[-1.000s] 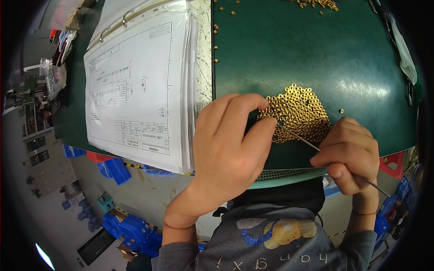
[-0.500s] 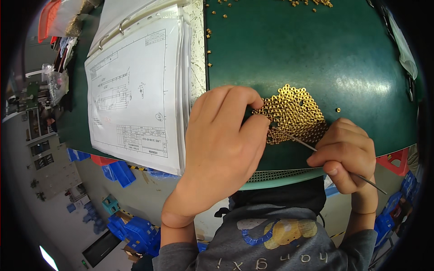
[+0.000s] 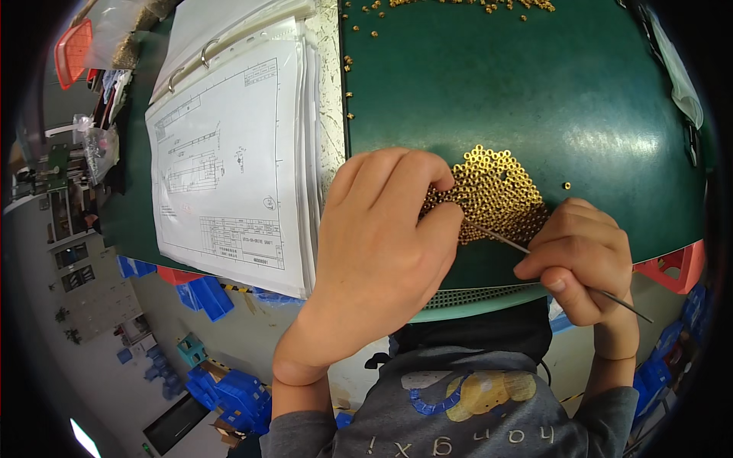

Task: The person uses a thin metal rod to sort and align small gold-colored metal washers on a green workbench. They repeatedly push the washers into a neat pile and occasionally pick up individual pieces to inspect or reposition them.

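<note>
Small brass rings (image 3: 504, 191) lie packed side by side in one flat patch on the green mat (image 3: 618, 99). My left hand (image 3: 382, 237) is curled over the patch's left edge, with thumb and forefinger bent down at the rings. Its other fingertips are hidden, so whatever it pinches cannot be made out. A thin metal rod (image 3: 498, 236) is gripped between the thumb and fingers of my right hand (image 3: 584, 263). The rod slants across the patch's near edge, its far tip at my left thumb. One loose ring (image 3: 566, 185) sits apart, beyond my right hand.
An open ring binder (image 3: 221, 168) with drawings fills the left side. More brass pieces (image 3: 489, 4) are scattered along the far edge and beside a pale strip (image 3: 334, 99). Blue bins (image 3: 233, 393) stand on the floor below; a red crate (image 3: 679, 267) is at right.
My left hand has shifted slightly right over the ring patch, its thumb now at the rod's tip. The right hand keeps its grip on the rod. The whole view has moved a little.
</note>
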`<action>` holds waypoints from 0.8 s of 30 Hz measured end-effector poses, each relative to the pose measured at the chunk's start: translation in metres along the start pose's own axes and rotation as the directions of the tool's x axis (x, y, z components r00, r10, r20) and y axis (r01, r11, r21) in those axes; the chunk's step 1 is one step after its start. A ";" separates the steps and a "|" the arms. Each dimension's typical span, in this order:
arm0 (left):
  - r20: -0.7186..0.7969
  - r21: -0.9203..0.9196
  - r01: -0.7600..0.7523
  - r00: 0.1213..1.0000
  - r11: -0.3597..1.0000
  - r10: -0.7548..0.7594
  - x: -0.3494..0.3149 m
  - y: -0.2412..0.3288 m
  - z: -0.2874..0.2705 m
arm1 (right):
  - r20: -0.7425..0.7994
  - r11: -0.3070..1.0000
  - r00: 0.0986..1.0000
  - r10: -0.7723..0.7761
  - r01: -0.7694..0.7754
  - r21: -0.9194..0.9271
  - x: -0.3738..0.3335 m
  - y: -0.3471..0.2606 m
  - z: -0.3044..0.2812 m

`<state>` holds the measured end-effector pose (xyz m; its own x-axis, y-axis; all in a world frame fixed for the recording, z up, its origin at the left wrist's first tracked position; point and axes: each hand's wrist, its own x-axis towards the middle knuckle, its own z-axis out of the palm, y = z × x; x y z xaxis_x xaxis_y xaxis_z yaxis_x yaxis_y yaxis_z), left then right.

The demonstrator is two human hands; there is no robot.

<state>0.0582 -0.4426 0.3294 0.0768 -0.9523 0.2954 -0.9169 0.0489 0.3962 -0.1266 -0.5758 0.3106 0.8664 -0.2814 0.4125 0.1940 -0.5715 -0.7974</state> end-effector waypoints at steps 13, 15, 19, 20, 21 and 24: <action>-0.087 -0.021 0.003 0.996 1.000 -0.005 -0.004 -0.007 0.007 | -0.058 1.000 0.998 0.026 -0.026 -0.007 0.008 -0.011 -0.013; -0.094 -0.019 0.002 0.996 1.000 -0.004 -0.005 -0.007 0.008 | -0.072 0.999 0.997 0.028 -0.029 -0.012 0.007 -0.010 -0.013; -0.113 -0.023 -0.014 0.993 1.000 0.011 -0.004 -0.008 0.009 | -0.086 0.999 0.996 0.036 -0.037 -0.013 0.008 -0.012 -0.013; -0.127 -0.029 -0.005 0.992 1.000 0.002 -0.004 -0.008 0.010 | -0.086 0.999 0.996 0.036 -0.037 -0.011 0.007 -0.011 -0.012; -0.141 -0.034 0.003 0.990 0.999 -0.008 -0.004 -0.007 0.011 | -0.086 0.999 0.996 0.036 -0.037 -0.009 0.007 -0.011 -0.012; -0.180 -0.054 0.035 0.983 0.998 -0.044 -0.005 -0.006 0.010 | -0.093 1.000 0.995 0.024 -0.024 -0.001 0.006 -0.009 -0.010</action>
<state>0.0592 -0.4410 0.3168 0.1868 -0.8835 0.4295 -0.8910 0.0318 0.4529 -0.1275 -0.5799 0.3246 0.8241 -0.3658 0.4325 0.1726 -0.5650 -0.8069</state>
